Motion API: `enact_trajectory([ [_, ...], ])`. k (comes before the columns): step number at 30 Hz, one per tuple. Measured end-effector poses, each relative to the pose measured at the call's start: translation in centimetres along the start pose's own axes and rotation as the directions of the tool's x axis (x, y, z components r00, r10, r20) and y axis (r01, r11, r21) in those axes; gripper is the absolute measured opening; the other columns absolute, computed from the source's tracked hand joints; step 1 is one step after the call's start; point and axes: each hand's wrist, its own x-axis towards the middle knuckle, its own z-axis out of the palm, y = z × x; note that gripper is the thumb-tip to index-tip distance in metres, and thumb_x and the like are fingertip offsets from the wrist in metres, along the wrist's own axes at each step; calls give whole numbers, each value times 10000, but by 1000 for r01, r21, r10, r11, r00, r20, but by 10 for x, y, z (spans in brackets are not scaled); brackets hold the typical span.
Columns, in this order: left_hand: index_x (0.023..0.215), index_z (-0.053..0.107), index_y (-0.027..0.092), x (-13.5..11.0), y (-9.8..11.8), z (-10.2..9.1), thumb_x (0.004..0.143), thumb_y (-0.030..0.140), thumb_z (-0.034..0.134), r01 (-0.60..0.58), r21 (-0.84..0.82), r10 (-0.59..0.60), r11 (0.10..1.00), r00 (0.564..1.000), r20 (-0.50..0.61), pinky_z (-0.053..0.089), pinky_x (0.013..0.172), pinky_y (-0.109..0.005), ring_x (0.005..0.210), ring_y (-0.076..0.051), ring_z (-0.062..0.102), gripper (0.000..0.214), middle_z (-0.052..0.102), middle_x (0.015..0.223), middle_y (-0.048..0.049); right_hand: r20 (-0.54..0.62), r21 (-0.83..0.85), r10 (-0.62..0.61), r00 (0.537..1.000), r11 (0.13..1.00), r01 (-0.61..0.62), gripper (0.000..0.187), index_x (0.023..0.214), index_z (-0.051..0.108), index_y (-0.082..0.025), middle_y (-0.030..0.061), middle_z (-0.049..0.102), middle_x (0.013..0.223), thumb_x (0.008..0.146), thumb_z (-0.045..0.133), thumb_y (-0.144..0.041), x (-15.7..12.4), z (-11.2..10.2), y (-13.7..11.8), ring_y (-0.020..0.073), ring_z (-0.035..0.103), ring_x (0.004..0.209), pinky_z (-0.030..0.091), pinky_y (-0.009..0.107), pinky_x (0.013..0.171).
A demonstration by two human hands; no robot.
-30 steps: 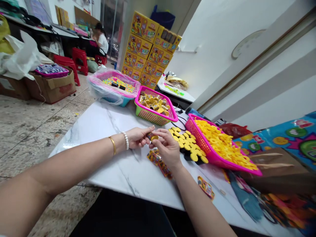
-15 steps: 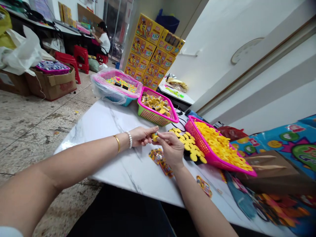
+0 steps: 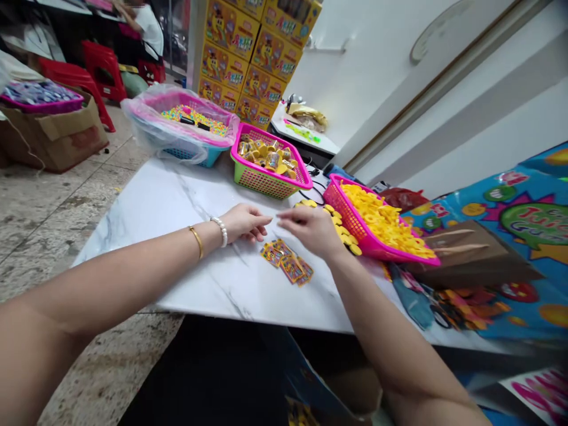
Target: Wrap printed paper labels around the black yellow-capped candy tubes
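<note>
My left hand [image 3: 246,222] rests low over the white marble table [image 3: 177,207], its fingers stretched towards the right with nothing visible in them. A small gap separates it from my right hand [image 3: 310,229], whose fingertips are pinched together and point left; whatever they hold is hidden. Just below both hands lies a strip of colourful stickers [image 3: 287,267]. Loose yellow caps [image 3: 344,232] lie on a dark tray behind my right hand. I wear a pearl bracelet and a gold bangle on the left wrist.
A pink basket [image 3: 332,200] heaped with yellow pieces stands right of my hands. A green-and-pink basket [image 3: 261,182] and a bag-lined basket [image 3: 177,139] sit further back. Yellow cartons [image 3: 248,53], a cardboard box [image 3: 57,133], red stools [image 3: 75,76], a brown bag [image 3: 470,257] and a seated person [image 3: 148,26] surround the table.
My hands have parted slightly and dropped towards the table. The yellow cap pinched between them earlier is out of sight. The camera has tilted and shifted right.
</note>
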Motion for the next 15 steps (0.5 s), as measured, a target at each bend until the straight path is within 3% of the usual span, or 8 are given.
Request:
enact_trajectory([
  [4, 689, 546, 142, 2, -5, 5, 859, 207, 669, -65, 231, 92, 971, 990, -106, 355, 410, -196, 398, -80, 531, 220, 613, 539, 10, 213, -190, -89, 973, 973, 131, 147, 886, 760, -229, 57, 705, 916, 742, 775, -253, -42, 12, 1, 221, 622, 875, 494, 375, 812],
  [7, 708, 566, 148, 3, -7, 5, 851, 235, 673, -79, 350, 126, 933, 985, -114, 330, 398, -195, 387, -73, 507, 198, 637, 575, 6, 243, -167, -178, 954, 961, 222, 28, 793, 728, -215, 60, 679, 914, 787, 719, -189, -42, 20, 0, 213, 587, 899, 462, 372, 847],
  [9, 716, 577, 153, 3, -6, 4, 851, 291, 676, -82, 389, 141, 918, 982, -126, 309, 386, -193, 365, -67, 471, 216, 639, 574, 4, 259, -134, -214, 942, 958, 254, 99, 730, 686, -205, 51, 670, 877, 810, 669, -149, -37, 23, 0, 197, 574, 865, 447, 366, 852],
  [12, 691, 577, 159, 1, -4, 2, 858, 405, 655, -71, 384, 146, 920, 974, -171, 272, 366, -195, 319, -60, 402, 308, 589, 499, 10, 275, -112, -208, 939, 963, 246, 106, 748, 640, -194, 42, 665, 850, 806, 631, -106, -33, 25, 0, 187, 564, 834, 438, 353, 838],
  [15, 670, 576, 159, 0, -2, 1, 859, 439, 641, -77, 365, 154, 928, 970, -188, 266, 360, -198, 323, -69, 413, 344, 577, 488, 3, 267, -124, -126, 955, 979, 163, 149, 917, 639, -194, 36, 654, 834, 795, 632, -109, -33, 25, -1, 185, 555, 798, 440, 328, 762],
])
